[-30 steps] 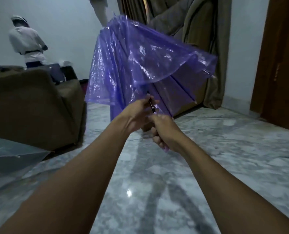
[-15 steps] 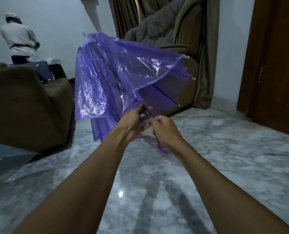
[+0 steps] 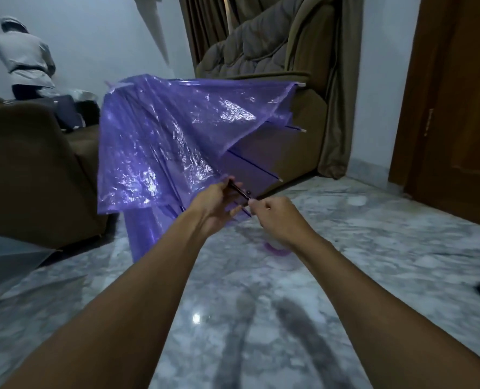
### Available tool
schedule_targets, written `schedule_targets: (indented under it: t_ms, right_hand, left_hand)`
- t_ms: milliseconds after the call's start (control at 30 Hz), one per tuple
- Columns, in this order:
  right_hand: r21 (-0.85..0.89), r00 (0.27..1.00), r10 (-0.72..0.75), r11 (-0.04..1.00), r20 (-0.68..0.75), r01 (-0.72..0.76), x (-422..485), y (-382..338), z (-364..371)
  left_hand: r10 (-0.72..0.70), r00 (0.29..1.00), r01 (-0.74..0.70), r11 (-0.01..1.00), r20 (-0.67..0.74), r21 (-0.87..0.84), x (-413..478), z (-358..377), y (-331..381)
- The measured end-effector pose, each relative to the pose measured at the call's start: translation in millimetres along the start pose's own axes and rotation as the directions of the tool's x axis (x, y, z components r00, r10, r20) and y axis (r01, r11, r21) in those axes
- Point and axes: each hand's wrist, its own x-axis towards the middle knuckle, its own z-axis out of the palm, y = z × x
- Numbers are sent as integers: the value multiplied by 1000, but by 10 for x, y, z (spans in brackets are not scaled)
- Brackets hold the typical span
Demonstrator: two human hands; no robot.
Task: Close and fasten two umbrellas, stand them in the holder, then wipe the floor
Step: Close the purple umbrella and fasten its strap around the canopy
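The purple umbrella (image 3: 177,141) is held out over the marble floor (image 3: 345,262), half collapsed, its glossy see-through canopy bunched and sagging to the left of the shaft, with several ribs still fanned out to the right. The left hand (image 3: 216,206) is at the lower edge of the canopy, its fingers (image 3: 227,183) curled around the dark shaft (image 3: 240,190) where it emerges from the plastic. The right hand (image 3: 278,217) is just right of the left one, clenched into a fist on the lower end of the shaft; thumb and forefinger pinch it close to the left hand's fingertips. Below the right wrist, a curved purple handle (image 3: 276,250) peeks out, hanging just above the floor.

Left of the umbrella stands a brown armchair (image 3: 31,169); behind the umbrella, a second brown sofa (image 3: 297,108) with a quilted blanket (image 3: 252,46) draped over its back sits against the curtains (image 3: 342,94). At the far left, beside the armchair's base, the edge of a clear umbrella (image 3: 5,254) lies on the floor. Beyond the armchair, another person (image 3: 22,57) in a light top stands facing the wall. A wooden door (image 3: 457,108) fills the right side, well apart from the umbrella.
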Motion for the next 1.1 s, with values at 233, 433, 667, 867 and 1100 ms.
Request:
schedule_targets:
  t_ms: [233,433,667,867,1100]
  right_hand:
    - [64,998,-45,997,38,42,22,-128,-68]
    - [92,992,-78,992,-95,86,60,-210,111]
    - [176,990,-31,983,-136,55,91,-282,115]
    - [267,994,26,964,-103,3,142,-367,126]
    - [505,987,148,857,-57,-99,124,-310,226]
  left_hand:
    - [10,999,-10,1000,39,-8,10,33,-49]
    - [21,996,-27,997,90,74,-13,121,-22]
    - [37,994,-37,999,105,-4,5,170,-43]
    - [41,997,-36,996,70,-77,-50,239,22]
    - [46,998,-45,999,45,-15,-27,217,19]
